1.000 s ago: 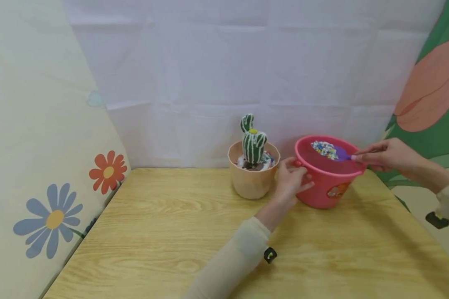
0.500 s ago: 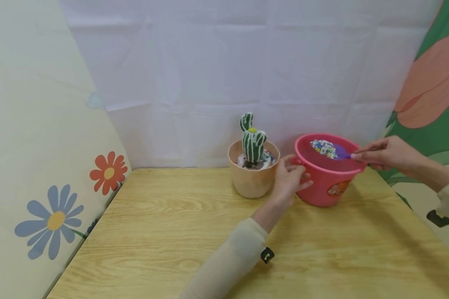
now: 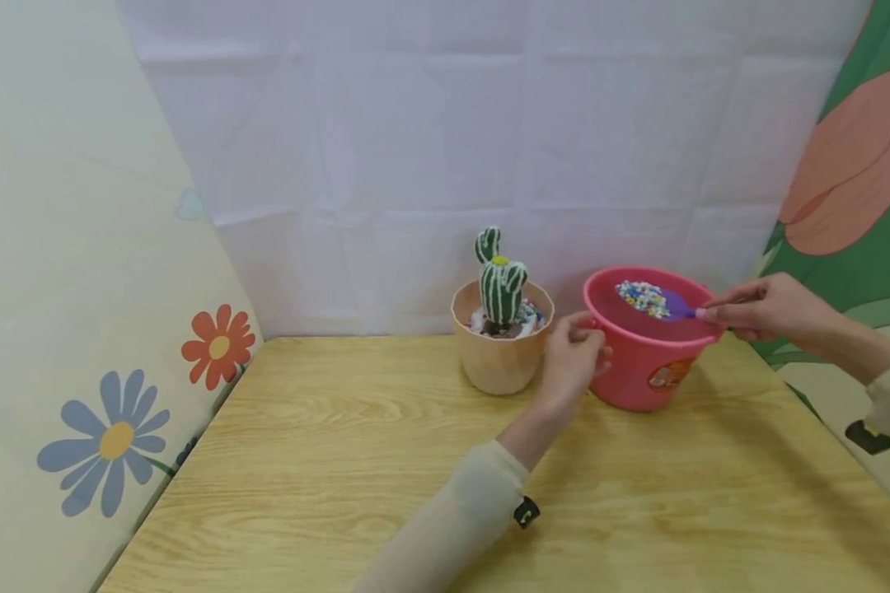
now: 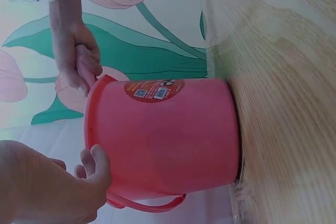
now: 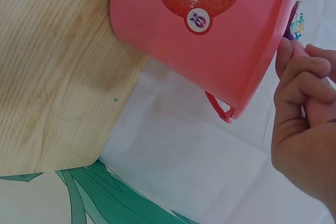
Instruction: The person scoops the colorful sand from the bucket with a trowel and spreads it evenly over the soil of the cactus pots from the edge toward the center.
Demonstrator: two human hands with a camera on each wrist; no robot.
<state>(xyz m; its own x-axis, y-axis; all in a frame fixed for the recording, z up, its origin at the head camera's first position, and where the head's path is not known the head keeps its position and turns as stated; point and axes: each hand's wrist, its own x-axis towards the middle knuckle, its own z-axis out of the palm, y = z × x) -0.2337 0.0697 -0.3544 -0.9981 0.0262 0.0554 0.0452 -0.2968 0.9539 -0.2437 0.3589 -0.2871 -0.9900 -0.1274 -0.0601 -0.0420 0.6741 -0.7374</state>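
Note:
My right hand [image 3: 775,309] grips the pink handle of a small purple shovel [image 3: 680,305]. Its blade carries a heap of multicoloured pebbles [image 3: 641,297] over the mouth of a pink bucket [image 3: 634,375]. In the right wrist view the curled fingers [image 5: 302,95] wrap the handle beside the bucket's rim. My left hand [image 3: 573,362] holds the bucket at the left of its rim, fingers bent. The left wrist view shows that hand [image 4: 58,184] by the rim, near the base of the hanging bail handle [image 4: 152,205]. The bucket's inner floor is hidden.
Left of the bucket stands a peach pot [image 3: 498,366] with a knitted green cactus [image 3: 500,292] and coloured pebbles. A wooden table [image 3: 326,461] bears both. White cloth [image 3: 386,165] hangs close behind, with flower-printed panels on both sides.
The left hand's fingers have drawn in slightly beside the bucket. The right hand and the loaded shovel stay nearly still over the bucket.

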